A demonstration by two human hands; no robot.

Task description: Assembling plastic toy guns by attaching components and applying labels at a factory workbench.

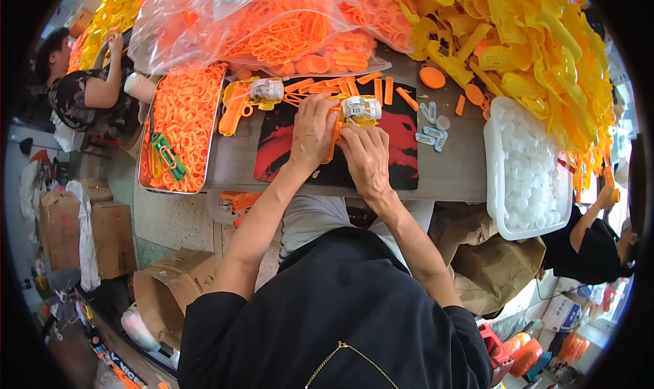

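Observation:
Both hands are on an orange-and-yellow plastic toy body with a whitish, clear-walled cylinder (362,108) at its end, over a black-and-red mat (276,150). My left hand (312,133) grips the toy's orange part from the left. The fingers of my right hand (368,159) are bent and pressed against its lower side; the fingertips are partly hidden. A similar toy body (237,106) with a clear cylinder lies to the left of the mat. Beyond my hands are loose orange strips (389,90). Several small blue-and-clear pieces (429,136) rest right of the mat.
A metal tray (142,164) of orange rings, with a green-handled tool (168,157) on top, stands left. Right is a white bin (497,184) of translucent caps. Bags of orange parts (286,35) and piled yellow shells (518,41) fill the back. Other people sit at both sides.

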